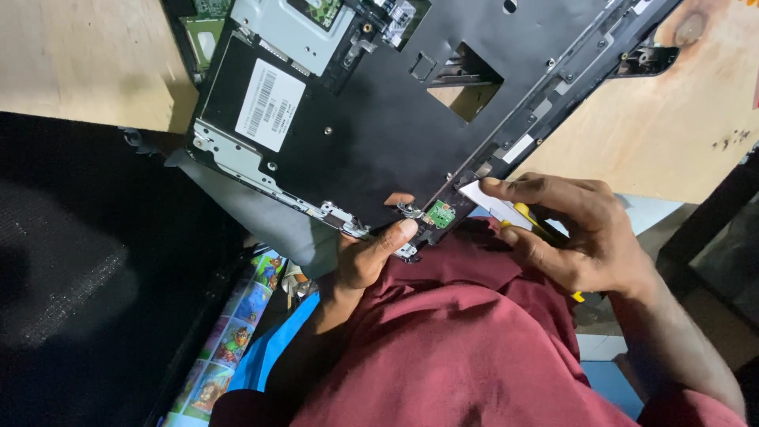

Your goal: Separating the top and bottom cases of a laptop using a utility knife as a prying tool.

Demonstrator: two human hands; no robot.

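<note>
One opened laptop chassis (379,103) lay tilted across the wooden bench (87,63), its near corner jutting off the edge toward the person's red shirt (466,340). Its black inner face carried one white barcode sticker (270,104), one silver metal bracket (292,32) near the top, and one rectangular cut-out (466,83) through which the wood showed.

Two hands worked at that near corner. The left hand (365,257) came up from below, its grip closed around the chassis edge, thumb pressed on top just beside one small green circuit board (439,213) seated in the corner. The right hand (581,237) held one thin white card-like pry piece (494,202), pinched between thumb and forefinger, its tip touching the chassis rim right next to the green board. The same hand also gripped one yellow-handled tool (526,217), tucked under the fingers; a bit of yellow showed again below the palm. How much of that tool there was, I could not tell.

One strip of colourful cartoon-printed sheet (237,332) lay lower left, beside a blue surface (273,352).
</note>
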